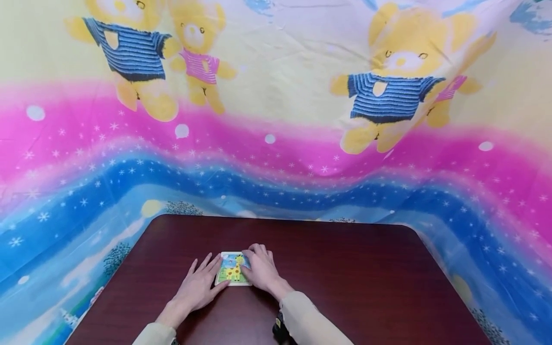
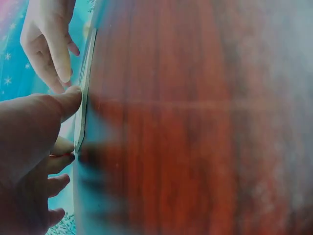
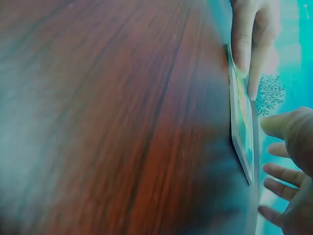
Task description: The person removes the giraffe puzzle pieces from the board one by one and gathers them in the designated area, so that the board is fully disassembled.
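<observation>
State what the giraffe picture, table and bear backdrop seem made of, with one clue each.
Giraffe picture: perhaps thick card or wood, printed; straight pale edge.
Table: wood or laminate, glossy; dark grain, reflections.
Bear backdrop: fabric or plastic sheet, smooth, printed; creases.

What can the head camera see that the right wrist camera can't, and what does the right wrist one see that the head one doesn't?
Only the head view shows the yellow teddy bears on the cloth, the pale sleeves and a clear giraffe on the card.

Only the right wrist view shows the card's side edge up close, from low down.

Both show the card, the left hand, the right hand, the table and some cloth.
</observation>
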A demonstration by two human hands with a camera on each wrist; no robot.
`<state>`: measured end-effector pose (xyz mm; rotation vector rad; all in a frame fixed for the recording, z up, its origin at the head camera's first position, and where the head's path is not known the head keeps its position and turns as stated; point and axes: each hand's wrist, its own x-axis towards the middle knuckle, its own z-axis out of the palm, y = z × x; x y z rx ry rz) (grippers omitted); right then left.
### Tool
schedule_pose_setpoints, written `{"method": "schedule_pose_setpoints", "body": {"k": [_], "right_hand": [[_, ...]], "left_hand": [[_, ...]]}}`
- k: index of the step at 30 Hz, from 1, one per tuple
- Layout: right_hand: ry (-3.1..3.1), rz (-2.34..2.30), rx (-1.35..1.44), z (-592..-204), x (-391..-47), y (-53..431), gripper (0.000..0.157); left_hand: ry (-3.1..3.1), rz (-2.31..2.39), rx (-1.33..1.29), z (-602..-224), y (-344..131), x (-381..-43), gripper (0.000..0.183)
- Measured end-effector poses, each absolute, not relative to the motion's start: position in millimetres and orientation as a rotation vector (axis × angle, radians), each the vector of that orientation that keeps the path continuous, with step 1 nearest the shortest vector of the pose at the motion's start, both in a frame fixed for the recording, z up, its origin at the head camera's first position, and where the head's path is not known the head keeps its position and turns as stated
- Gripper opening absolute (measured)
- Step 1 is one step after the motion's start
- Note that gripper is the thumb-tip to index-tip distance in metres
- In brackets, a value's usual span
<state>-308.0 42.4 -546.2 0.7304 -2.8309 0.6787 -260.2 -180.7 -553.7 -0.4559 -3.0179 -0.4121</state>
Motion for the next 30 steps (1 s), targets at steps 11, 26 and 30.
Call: {"method": "schedule_pose_setpoints", "body": {"k": [11,26,30], "right_hand": [[-2.856,0.719,0.735,-554,-320,19,0.036],[-2.854,0.773,0.669,-562,-323,4,0.037],[-2.871,0.801,0.645,-562,-325,1,0.035]], "left_hand": [[-3.021,-0.498,-0.465,-558,-185,-258,0.078],[-3.021,-0.505,-0.447,-557,-185,-259,0.078],[-3.020,-0.503,-0.439,-557,-186,-259,0.078]]}}
